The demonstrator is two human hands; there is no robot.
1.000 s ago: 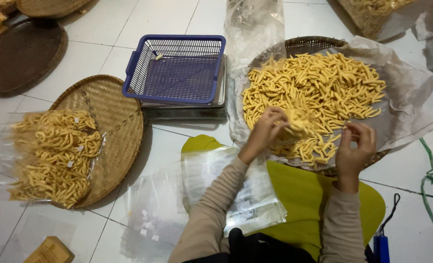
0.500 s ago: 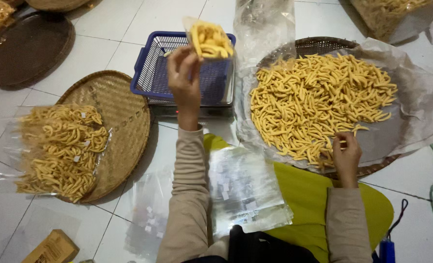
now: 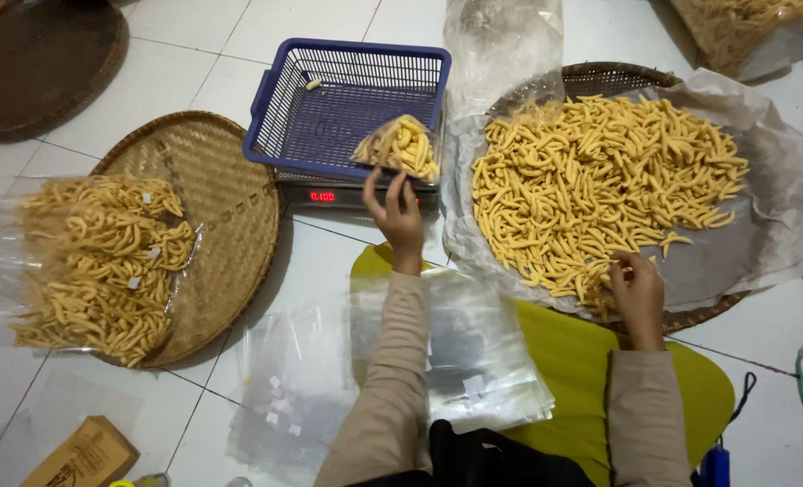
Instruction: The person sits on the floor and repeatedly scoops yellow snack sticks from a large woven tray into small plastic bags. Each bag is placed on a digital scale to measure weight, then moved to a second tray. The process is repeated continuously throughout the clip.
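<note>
The left hand (image 3: 400,209) reached forward from a beige sleeve, forearm stretched straight up the frame, wrist slightly bent back. Its fingers (image 3: 408,186) rose upright and its grip pinched the lower edge of a small clear plastic bag of yellow finger-shaped snack sticks (image 3: 400,145), holding it tilted over the near rim of the blue plastic mesh basket (image 3: 329,108). That basket stood on a flat digital scale with a red lit display (image 3: 322,195) on the white tiled floor (image 3: 329,261).

The right hand (image 3: 637,293) lay lower and to the right, arm bent closer to the body, palm down with knuckles toward the camera. Its fingers curled into the near edge of the loose heap of yellow snack sticks (image 3: 600,189); whether that grip was closed on any sticks could not be told. The heap was spread on a crinkled clear plastic sheet (image 3: 780,198) lining a round brown woven tray (image 3: 600,77).

Between the arms, flat empty clear plastic bags (image 3: 474,352) lay over a yellow-green cushion (image 3: 582,361). To the left, a round pale woven bamboo tray (image 3: 212,180) carried filled clear bags of snack sticks (image 3: 99,257). A dark round woven tray (image 3: 41,54) sat at the upper left, and a small brown cardboard box (image 3: 81,455) lay at the lower left.
</note>
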